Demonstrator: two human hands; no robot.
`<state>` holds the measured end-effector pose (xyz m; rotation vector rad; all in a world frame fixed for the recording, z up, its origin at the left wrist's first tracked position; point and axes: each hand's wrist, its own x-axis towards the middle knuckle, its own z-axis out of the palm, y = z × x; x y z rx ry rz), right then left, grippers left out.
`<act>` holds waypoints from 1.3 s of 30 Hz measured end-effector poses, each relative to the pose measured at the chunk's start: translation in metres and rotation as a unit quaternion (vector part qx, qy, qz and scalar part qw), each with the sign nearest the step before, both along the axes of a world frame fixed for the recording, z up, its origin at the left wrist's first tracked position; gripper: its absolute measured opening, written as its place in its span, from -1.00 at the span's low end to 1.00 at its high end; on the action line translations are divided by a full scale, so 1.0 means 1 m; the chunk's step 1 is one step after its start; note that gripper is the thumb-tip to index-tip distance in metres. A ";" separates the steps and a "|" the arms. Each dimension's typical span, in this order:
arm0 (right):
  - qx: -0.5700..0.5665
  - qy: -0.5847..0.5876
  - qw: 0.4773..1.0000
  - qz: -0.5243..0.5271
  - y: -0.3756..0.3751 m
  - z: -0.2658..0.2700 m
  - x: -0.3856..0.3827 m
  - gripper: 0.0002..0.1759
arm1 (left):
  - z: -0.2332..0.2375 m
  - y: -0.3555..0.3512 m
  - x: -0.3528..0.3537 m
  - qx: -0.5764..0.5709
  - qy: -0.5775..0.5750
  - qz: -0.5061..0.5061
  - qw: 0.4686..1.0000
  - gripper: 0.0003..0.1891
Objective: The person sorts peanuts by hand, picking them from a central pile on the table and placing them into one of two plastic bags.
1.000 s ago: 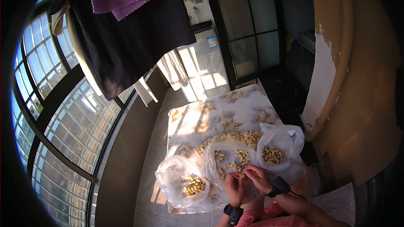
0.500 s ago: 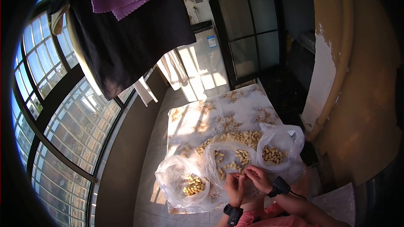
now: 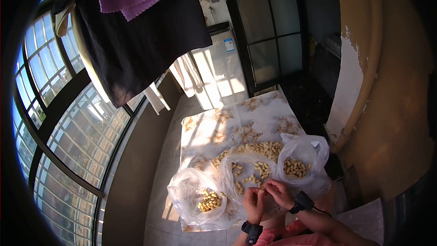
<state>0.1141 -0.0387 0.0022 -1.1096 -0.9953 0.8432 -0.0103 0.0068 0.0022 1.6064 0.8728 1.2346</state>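
At the flowered table (image 3: 248, 132), the person's left hand (image 3: 253, 202) and right hand (image 3: 280, 192) meet by the near edge of the middle plastic bag (image 3: 248, 169), perhaps around something too small to make out from here. Peanuts (image 3: 262, 168) lie in that bag, in the left bag (image 3: 183, 193) and right bag (image 3: 317, 148), and in a heap (image 3: 265, 147) just beyond.

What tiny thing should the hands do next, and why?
Perhaps squeeze gently: peanuts in shells lie in the middle bag, and beside it the left hand and right hand are close together, apparently pinching something small, maybe another peanut.
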 end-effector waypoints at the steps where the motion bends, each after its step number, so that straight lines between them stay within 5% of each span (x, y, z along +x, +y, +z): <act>1: 0.000 0.000 1.000 0.000 0.000 0.000 0.000 -0.78 | 0.003 -0.001 0.000 -0.005 -0.002 -0.003 1.000 -0.82; 39: -0.011 -0.025 1.000 -0.002 -0.001 -0.001 0.002 -0.81 | 0.000 0.000 0.000 -0.008 0.017 0.015 1.000 -0.77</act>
